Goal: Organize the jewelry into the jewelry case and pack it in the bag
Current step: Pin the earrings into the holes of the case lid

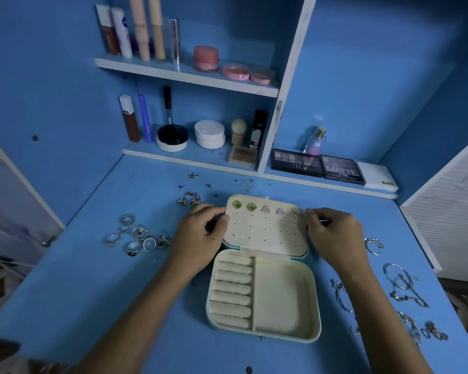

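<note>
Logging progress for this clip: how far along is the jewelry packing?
Early. Done: five stud earrings sit in the top row of the open jewelry case lid. In hand: left hand and right hand grip the lid's edges. Left: rings, loose earrings, chains on the desk; no bag visible.

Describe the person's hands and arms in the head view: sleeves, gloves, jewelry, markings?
Both forearms are bare up to the frame's bottom edge, with no sleeves in view. The left hand and right hand wear no gloves. No rings, bracelets or watch show on the fingers or wrists, and no markings are visible. The dim light hides finer detail.
</note>
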{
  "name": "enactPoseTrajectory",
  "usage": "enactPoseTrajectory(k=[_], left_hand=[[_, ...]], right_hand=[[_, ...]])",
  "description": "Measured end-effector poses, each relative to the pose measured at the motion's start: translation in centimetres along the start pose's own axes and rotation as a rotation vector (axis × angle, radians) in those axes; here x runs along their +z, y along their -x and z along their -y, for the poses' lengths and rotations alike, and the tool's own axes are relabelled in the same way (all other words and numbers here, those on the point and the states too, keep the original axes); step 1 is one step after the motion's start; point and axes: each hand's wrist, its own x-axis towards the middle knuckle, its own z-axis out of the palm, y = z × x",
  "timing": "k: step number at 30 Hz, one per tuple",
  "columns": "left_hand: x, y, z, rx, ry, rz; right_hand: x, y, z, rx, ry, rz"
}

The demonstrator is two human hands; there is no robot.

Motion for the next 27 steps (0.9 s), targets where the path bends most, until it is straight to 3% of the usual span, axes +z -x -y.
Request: enactPoseTrajectory(k=[6,18,27], left_hand=[[0.0,-0.1,0.0,-0.002,0.024,-0.005],[0.1,-0.6,0.5,-0.005,0.065,-0.011],[0.2,-0.9,0.7,0.023,0.079,-0.015]], right_hand=[[1.1,-1.8,3.0,-0.172,-0.035,-0.010],[9.7,-6.4,9.5,-0.722,0.083,0.103],[14.9,-9.5,11.4,-0.715,0.227,0.427]])
